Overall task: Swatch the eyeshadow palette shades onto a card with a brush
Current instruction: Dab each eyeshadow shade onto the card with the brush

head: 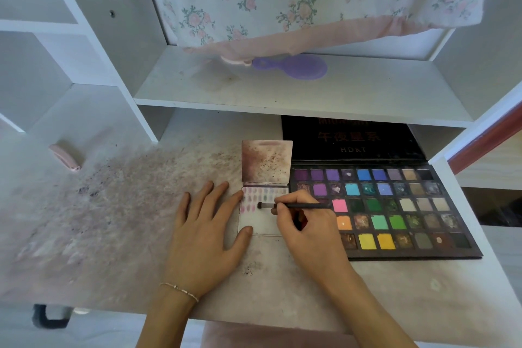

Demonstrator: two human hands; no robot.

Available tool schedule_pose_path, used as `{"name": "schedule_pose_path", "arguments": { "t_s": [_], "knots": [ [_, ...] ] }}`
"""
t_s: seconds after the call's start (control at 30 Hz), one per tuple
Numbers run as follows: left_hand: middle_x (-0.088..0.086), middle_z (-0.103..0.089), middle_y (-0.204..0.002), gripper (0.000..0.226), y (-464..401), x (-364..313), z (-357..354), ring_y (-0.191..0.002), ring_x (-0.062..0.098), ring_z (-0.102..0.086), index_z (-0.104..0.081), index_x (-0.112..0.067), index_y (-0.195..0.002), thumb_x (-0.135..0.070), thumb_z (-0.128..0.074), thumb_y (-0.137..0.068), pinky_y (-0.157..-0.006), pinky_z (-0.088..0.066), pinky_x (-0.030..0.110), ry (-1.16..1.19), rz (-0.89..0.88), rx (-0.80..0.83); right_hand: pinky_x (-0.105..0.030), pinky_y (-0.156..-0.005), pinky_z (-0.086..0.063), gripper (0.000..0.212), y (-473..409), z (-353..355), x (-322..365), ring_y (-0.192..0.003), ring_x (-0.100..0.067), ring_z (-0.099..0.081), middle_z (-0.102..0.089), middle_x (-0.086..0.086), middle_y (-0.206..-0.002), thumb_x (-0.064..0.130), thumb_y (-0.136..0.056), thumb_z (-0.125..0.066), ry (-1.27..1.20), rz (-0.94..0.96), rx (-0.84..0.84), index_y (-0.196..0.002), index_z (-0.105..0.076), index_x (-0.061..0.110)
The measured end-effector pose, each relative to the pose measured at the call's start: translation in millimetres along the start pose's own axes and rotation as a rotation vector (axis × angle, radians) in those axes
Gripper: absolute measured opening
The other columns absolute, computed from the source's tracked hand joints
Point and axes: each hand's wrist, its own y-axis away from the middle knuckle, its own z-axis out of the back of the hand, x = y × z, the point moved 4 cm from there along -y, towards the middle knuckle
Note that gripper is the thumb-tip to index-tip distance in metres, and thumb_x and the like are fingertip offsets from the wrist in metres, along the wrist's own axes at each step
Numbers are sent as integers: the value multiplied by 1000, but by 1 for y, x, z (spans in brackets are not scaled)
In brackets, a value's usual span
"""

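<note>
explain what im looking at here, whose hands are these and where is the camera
There is no machine here: a person works with bare hands, and the single picture comes from a camera worn on their head, looking down at a desk. The left hand lies flat, holding a small white card still. The right hand pinches a thin black brush, its tip on the card, where rows of colour dabs already show. To the right lies an open eyeshadow palette with many coloured squares. A purple hand mirror sits on the shelf above.
</note>
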Motion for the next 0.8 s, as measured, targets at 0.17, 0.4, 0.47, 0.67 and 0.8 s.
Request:
{"name": "schedule_pose_path", "arguments": {
  "t_s": [0.17,0.4,0.47,0.67,0.8],
  "knots": [
    [-4,-33,-146,67,0,1,-1,-139,12,-15,-38,-31,-136,-60,-22,-78,-114,-2,40,-9,1,3,-29,-70,-53,7,0,0,1,-79,-8,-60,-62,6,-82,14,-86,-56,21,-10,5,-89,-61,19],
    [-3,-33,-146,66,0,1,-2,-136,8,-11,-38,-31,-136,-60,-23,-79,-114,-3,41,-6,-1,1,-30,-65,-51,9,0,0,2,-73,-9,-57,-62,3,-79,13,-85,-56,17,-18,29,-84,-58,22],
    [-3,-34,-146,66,0,1,-2,-136,9,-12,-38,-30,-136,-60,-23,-79,-114,-4,42,-11,-2,4,-29,-65,-50,9,0,0,2,-73,-8,-57,-61,4,-79,13,-86,-56,26,-16,21,-84,-58,22],
    [-3,-33,-146,66,-1,1,-2,-136,8,-11,-38,-31,-136,-60,-23,-79,-114,-2,41,-18,-6,3,-31,-67,-52,11,1,0,2,-76,-8,-57,-61,5,-80,14,-85,-56,29,-18,36,-84,-57,25],
    [0,-41,-142,63,0,0,-1,-136,19,-26,-45,-27,-132,-57,-28,-80,-112,-10,45,-11,-6,-6,-32,-69,-52,8,0,0,3,-79,-10,-59,-61,5,-80,12,-86,-56,35,5,16,-86,-59,19]
  ]
}}
